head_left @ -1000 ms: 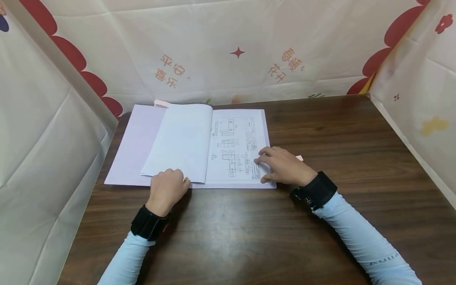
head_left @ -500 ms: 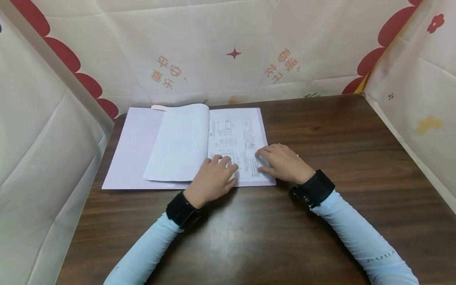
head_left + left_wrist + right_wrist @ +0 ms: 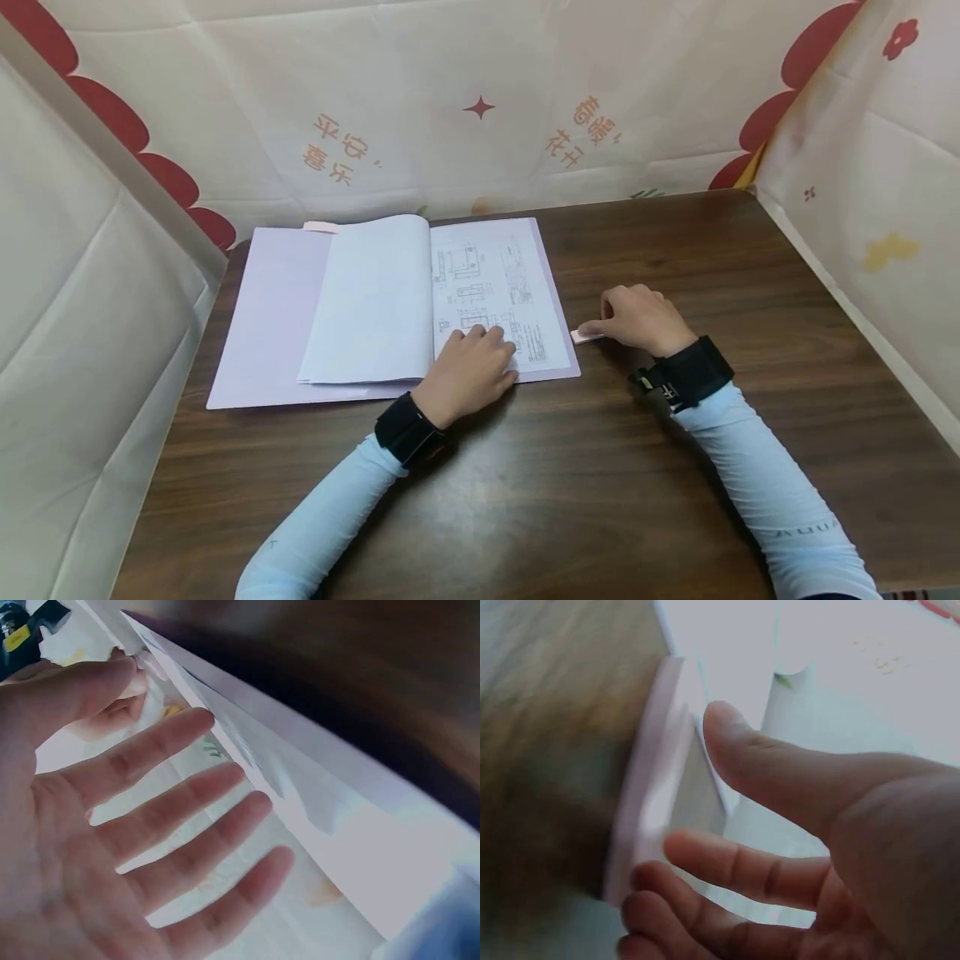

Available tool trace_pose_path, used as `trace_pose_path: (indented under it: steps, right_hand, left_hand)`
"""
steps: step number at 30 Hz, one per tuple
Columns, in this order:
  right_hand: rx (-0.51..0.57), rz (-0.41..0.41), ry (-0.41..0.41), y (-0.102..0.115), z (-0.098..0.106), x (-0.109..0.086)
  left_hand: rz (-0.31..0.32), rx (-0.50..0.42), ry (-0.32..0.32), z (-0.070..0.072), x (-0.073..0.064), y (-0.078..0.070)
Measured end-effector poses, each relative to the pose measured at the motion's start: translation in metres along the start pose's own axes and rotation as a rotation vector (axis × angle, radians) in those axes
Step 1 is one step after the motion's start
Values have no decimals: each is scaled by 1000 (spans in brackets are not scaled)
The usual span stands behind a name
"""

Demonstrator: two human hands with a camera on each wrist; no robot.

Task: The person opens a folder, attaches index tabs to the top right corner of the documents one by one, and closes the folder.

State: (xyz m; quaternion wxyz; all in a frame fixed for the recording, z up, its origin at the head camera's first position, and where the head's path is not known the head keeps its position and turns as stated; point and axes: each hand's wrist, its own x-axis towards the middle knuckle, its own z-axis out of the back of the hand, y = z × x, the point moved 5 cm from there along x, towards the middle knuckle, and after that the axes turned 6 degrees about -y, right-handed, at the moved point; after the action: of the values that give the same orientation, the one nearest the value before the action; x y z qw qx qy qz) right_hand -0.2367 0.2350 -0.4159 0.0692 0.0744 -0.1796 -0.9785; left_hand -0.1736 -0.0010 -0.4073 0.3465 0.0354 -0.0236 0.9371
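Note:
A pale lilac folder [image 3: 277, 292] lies open on the table, its white sheets [image 3: 375, 308] turned to the left. The right-hand page [image 3: 510, 275] carries printed technical drawings. My left hand [image 3: 468, 371] is over that page's lower edge; its fingers are spread in the left wrist view. To the right of the folder, my right hand [image 3: 641, 321] bends over a slim pale pink bar [image 3: 652, 780] on the table. In the right wrist view its fingertips [image 3: 682, 844] are right at the bar's near end, and the thumb stands apart from it.
The brown wooden table [image 3: 675, 250] extends right and in front of the folder. A printed cloth [image 3: 480, 50] hangs behind it, with cloth walls at both sides. A small pink tab [image 3: 321, 227] shows at the sheets' top left.
My left hand has moved right from the turned sheets onto the drawing page. My right hand has left the page's right edge and shifted right to the pink bar.

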Motion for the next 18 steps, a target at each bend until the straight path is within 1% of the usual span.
trace_pose_path:
  steps: [2, 4, 8, 12, 16, 18]
  right_hand:
    - [7, -15, 17, -5, -3, 2]
    - [20, -23, 12, -9, -6, 5]
    - [45, -15, -5, -11, -6, 6]
    - [67, 12, 4, -12, -4, 7]
    - [99, 44, 55, -16, -1, 9]
    - [134, 64, 91, -18, 0, 9]
  left_hand:
    - [-27, -2, -12, 2, 8, -8]
    - [-58, 2, -21, 3, 17, -17]
    - [-91, 23, 2, -1, 35, -32]
    - [-78, 43, 56, -10, 48, -40]
    - [-66, 95, 80, -19, 56, -45]
    - [-63, 119, 84, -23, 58, -47]
